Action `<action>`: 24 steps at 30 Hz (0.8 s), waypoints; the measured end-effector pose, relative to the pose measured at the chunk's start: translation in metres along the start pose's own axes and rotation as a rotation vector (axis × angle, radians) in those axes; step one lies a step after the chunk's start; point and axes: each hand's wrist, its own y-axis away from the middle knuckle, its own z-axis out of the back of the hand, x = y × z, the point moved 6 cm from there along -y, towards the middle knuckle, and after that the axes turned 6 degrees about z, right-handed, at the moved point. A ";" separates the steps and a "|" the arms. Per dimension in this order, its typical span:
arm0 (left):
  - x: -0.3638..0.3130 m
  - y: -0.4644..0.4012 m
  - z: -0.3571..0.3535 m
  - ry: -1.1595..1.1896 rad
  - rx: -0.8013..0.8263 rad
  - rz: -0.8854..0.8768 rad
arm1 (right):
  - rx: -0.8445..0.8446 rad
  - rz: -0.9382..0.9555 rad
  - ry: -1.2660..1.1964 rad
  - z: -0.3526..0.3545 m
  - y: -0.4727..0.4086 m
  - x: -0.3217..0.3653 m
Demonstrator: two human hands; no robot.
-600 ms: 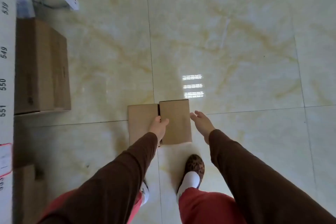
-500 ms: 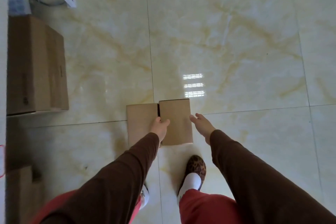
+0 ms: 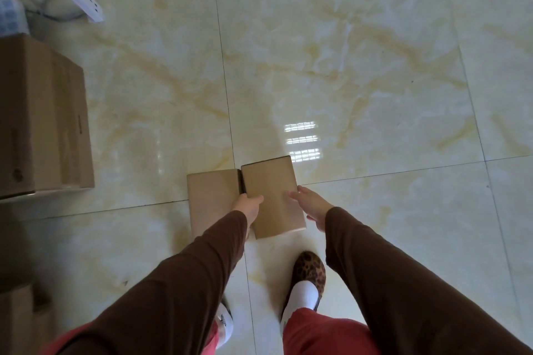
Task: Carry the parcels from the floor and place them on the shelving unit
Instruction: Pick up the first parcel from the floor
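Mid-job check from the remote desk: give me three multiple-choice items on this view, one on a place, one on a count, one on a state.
1. Where is the large carton?
A. Left edge of view
B. Between the feet
C. Right edge of view

2. How many small parcels lie side by side near the hands?
A. One
B. Two
C. Four

3. What is the left hand doing?
A. Hanging free
B. Gripping the right parcel's edge
C. Resting on a shoe

Key: 1 A, it sits far left on the floor. 2 B, the left parcel and the right one. 3 B, thumb over its left edge; the right hand is open at the other side.
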 end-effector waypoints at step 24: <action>-0.260 0.677 0.000 0.142 0.146 -0.755 | -0.424 0.738 -0.265 0.159 0.527 0.290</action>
